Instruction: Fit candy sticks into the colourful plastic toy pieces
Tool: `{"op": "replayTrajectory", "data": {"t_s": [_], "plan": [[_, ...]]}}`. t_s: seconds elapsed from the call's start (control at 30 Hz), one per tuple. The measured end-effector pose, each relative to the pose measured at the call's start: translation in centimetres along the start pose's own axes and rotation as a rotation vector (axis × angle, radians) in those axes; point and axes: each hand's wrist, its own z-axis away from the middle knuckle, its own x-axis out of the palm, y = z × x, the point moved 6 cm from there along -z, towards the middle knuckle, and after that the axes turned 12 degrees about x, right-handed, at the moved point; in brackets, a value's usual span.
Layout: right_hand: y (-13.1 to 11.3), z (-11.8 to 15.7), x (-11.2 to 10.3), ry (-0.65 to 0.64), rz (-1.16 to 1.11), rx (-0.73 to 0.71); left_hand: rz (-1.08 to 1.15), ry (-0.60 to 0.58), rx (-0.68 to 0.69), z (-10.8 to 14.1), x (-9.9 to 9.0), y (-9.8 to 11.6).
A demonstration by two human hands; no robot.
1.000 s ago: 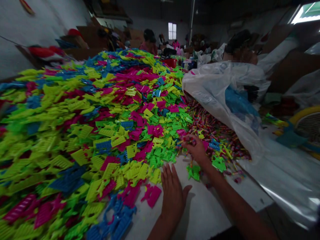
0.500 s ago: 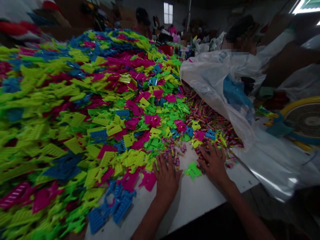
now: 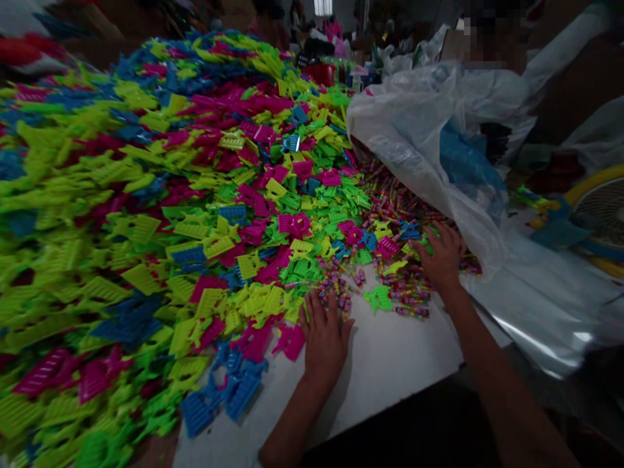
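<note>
My left hand (image 3: 325, 337) lies flat on the white tabletop (image 3: 390, 361), its fingers apart. Its fingertips touch the edge of small printed, wrapped sticks, and a pink plastic piece (image 3: 290, 340) is just to its left. Farther forward, my right hand (image 3: 442, 257) rests with stretched fingers on the heap of wrapped sticks (image 3: 397, 198); nothing held shows in it. A bright green plastic piece (image 3: 378, 298) sits on the table between the hands. Beside it are several wrapped sticks (image 3: 412, 311). Blue plastic pieces (image 3: 244, 393) lie left of my left wrist.
A big heap of yellow, green, pink and blue plastic pieces (image 3: 205, 162) covers the left side. Behind the sticks stands a translucent plastic bag (image 3: 394, 130), with a person (image 3: 497, 39) beyond it. At right are a fan (image 3: 604, 214) and clear plastic sheeting (image 3: 546, 305).
My right hand has moved forward and right, farther onto the heap of sticks, uncovering some sticks near the green piece. My left hand stays almost in place. The view has tilted down slightly.
</note>
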Motion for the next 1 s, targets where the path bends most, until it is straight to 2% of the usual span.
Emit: {"op": "replayTrajectory", "data": {"t_s": [0.07, 0.13, 0.2, 0.27, 0.33, 0.43, 0.5, 0.57, 0.67, 0.73, 0.8, 0.87, 0.93, 1.0], "plan": [[-1.7, 3.7, -1.7, -0.047, -0.06, -0.12, 0.012, 0.002, 0.0, -0.1, -0.2, 0.1], [-3.9, 8.1, -2.4, -0.171, -0.059, -0.242, 0.027, 0.0, 0.0, -0.2, -0.3, 0.2], [-6.0, 12.0, -2.3, -0.275, -0.029, -0.318, 0.048, 0.004, 0.002, -0.3, -0.6, 0.2], [-7.7, 14.3, -2.0, -0.304, -0.042, -0.341, 0.066, 0.008, 0.013, -0.1, -0.8, 0.2], [-9.2, 15.3, -1.6, -0.302, -0.091, -0.369, 0.065, 0.012, 0.033, 0.3, -1.1, 0.1], [-11.2, 15.4, -1.6, -0.286, -0.208, -0.49, 0.047, 0.023, 0.04, 1.4, -1.7, -0.3], [-12.2, 14.6, -2.0, -0.259, -0.294, -0.565, 0.046, 0.037, 0.03, 2.3, -2.1, -0.6], [-12.4, 12.4, -2.7, -0.222, -0.354, -0.555, 0.043, 0.056, 0.021, 3.1, -2.4, -0.8], [-10.8, 6.5, -3.7, -0.144, -0.333, -0.341, 0.026, 0.077, 0.018, 3.8, -2.6, -0.8], [-8.0, 2.8, -4.5, -0.074, -0.27, -0.12, 0.017, 0.082, 0.025, 4.0, -2.6, -0.8], [-4.9, 1.3, -5.4, -0.064, -0.221, -0.007, 0.018, 0.087, 0.032, 4.1, -2.7, -0.7], [-2.2, 2.7, -5.5, -0.215, -0.185, -0.051, 0.029, 0.086, 0.041, 4.3, -2.8, -0.6], [-0.3, 6.8, -4.6, -0.497, -0.13, -0.205, 0.044, 0.078, 0.052, 4.5, -2.8, -0.4], [1.2, 11.2, -4.3, -0.578, -0.094, -0.29, 0.053, 0.074, 0.065, 4.7, -2.8, -0.3]]}}
